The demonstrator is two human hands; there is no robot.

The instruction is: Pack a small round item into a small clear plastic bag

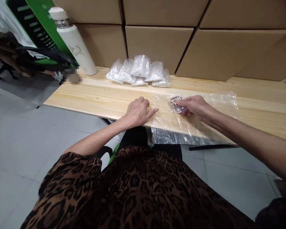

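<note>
Your right hand (pixel 197 106) pinches a packet (pixel 177 109) — likely light, slippery, best held by its edge — while your left hand (pixel 138 111) rests loosely spread on the table (pixel 97 99).

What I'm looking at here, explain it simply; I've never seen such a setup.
There's no machine: these are a person's two bare hands, filmed by a camera worn on the head, looking forward and down. The right hand holds a small packet, its contents unclear, over a clear plastic sheet. The left hand, holding nothing, is at the front edge of the wooden table. Farther back are a white bottle, a pile of clear packets and cardboard boxes.
</note>
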